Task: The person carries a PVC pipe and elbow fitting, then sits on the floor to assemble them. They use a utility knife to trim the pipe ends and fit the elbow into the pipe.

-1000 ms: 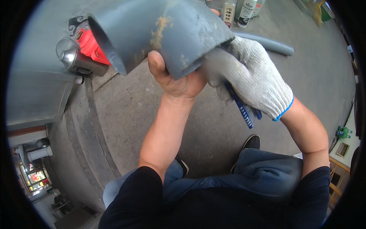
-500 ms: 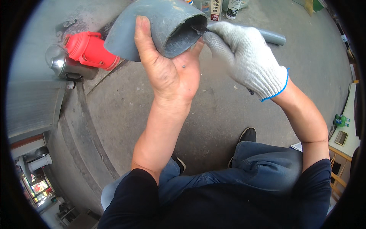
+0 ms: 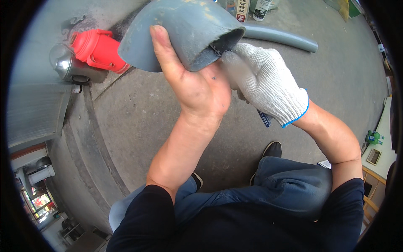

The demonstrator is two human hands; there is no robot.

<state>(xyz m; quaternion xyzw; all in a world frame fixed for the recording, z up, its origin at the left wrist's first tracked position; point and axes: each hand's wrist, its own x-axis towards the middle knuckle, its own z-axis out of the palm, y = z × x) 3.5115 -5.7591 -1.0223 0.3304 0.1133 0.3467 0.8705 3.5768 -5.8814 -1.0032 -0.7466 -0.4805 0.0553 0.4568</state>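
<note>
A grey plastic pipe elbow [image 3: 184, 33] is held up in front of me with its cut, rough-edged mouth turned right. My bare left hand [image 3: 191, 80] grips it from below, the thumb pressed along its near side. At that mouth is my right hand [image 3: 266, 80], in a white knitted glove with a blue cuff. It is closed around a slim tool [image 3: 264, 119] whose dark, patterned handle end sticks out below the palm. The tool's working end is hidden by the blurred glove fingers and the pipe rim. A small grey shaving lies on my left palm.
A red thermos flask [image 3: 98, 50] and a metal kettle [image 3: 71, 65] stand at the left by the wall. Beyond my right hand lies a grey pipe [image 3: 285, 37], near a white bottle [image 3: 262, 9] and a box [image 3: 242, 10]. A pale table [image 3: 380, 134] stands far right.
The elbow and my left hand have shifted slightly right and down. My right hand has moved down and left along the mouth, and more of the tool's handle shows.
</note>
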